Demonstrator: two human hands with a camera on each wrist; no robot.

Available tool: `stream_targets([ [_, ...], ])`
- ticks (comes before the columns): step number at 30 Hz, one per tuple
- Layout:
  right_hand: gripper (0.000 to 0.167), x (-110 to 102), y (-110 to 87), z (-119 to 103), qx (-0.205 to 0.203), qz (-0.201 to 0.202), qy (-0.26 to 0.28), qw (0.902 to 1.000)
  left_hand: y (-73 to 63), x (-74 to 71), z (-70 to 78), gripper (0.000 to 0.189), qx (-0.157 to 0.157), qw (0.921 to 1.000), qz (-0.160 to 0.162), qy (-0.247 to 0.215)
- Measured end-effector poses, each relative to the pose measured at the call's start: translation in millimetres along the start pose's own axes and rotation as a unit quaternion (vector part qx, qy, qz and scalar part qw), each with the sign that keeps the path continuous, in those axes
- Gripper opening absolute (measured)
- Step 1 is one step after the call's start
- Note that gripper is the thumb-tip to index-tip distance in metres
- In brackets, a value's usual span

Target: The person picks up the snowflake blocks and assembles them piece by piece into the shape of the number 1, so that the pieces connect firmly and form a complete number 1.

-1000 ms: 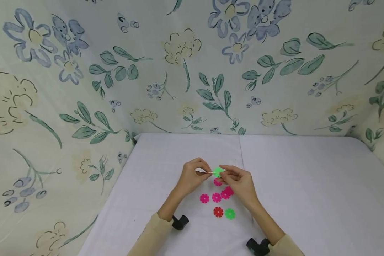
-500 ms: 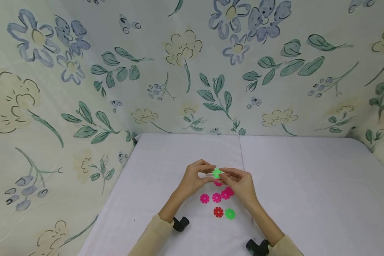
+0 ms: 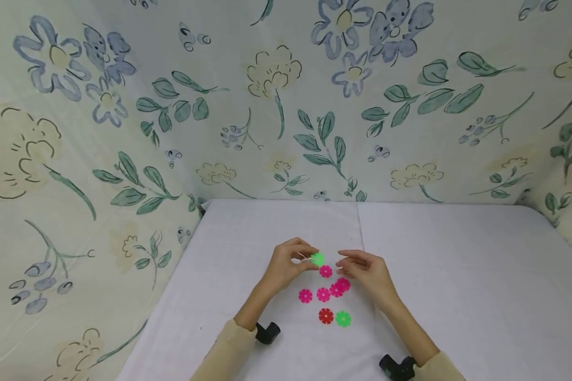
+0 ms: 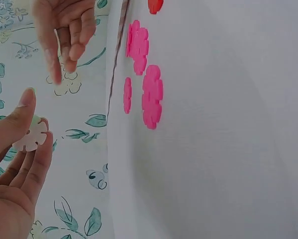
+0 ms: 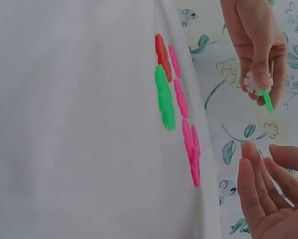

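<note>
My left hand point(image 3: 286, 267) pinches two notched, flower-shaped plastic discs between thumb and fingers, above the table. One is a green disc point(image 3: 318, 259); the other is a white disc point(image 4: 37, 135). In the right wrist view the green one point(image 5: 267, 101) stands edge-on against the white, and the thumb covers part of the white. To the right, my right hand point(image 3: 369, 272) is apart from them, its fingers loosely extended and holding nothing. Below the hands lie several pink discs point(image 3: 323, 295), two of them overlapping, with a red disc point(image 3: 326, 316) beside a second green disc point(image 3: 343, 319) nearer me.
A white cloth point(image 3: 457, 286) covers the table, with a crease running from the back edge. Floral fabric point(image 3: 276, 106) hangs behind and at the sides. Black angled devices point(image 3: 268, 333) sit at both wrists.
The right hand has let go of the green disc and drawn back to the right. The left hand now holds both discs, the green one shifted slightly left.
</note>
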State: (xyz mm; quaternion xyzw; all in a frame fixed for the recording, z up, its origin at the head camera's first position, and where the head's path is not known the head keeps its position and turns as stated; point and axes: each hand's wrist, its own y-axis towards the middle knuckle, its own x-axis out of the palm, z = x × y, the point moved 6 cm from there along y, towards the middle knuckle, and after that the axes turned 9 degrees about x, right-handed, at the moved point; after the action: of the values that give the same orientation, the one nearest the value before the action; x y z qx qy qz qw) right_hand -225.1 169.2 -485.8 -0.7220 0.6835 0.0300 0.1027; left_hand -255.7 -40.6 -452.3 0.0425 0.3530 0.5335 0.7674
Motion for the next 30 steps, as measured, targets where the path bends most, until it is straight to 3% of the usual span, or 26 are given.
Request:
stream_targets([
  [7, 0.033, -15, -0.7, 10, 0.042, 0.013, -0.099, 0.9941, -3.0, -4.2, -5.5, 0.03, -0.01, 0.9995, 0.005, -0.029],
  [13, 0.032, -12, -0.7, 20, 0.073, -0.023, -0.142, 0.9869, -5.0, -3.5, -8.4, 0.029, -0.023, 0.9988, 0.002, -0.042],
  [25, 0.032, -7, 6.7, 22, 0.031, -0.081, -0.207, 0.9745, -8.5, -2.9, -12.0, 0.028, -0.034, 0.9982, -0.005, -0.05],
  [30, 0.026, -5, 8.4, 21, 0.014, -0.078, -0.229, 0.9703, -9.4, -3.8, -11.8, 0.028, -0.036, 0.9978, -0.007, -0.055],
])
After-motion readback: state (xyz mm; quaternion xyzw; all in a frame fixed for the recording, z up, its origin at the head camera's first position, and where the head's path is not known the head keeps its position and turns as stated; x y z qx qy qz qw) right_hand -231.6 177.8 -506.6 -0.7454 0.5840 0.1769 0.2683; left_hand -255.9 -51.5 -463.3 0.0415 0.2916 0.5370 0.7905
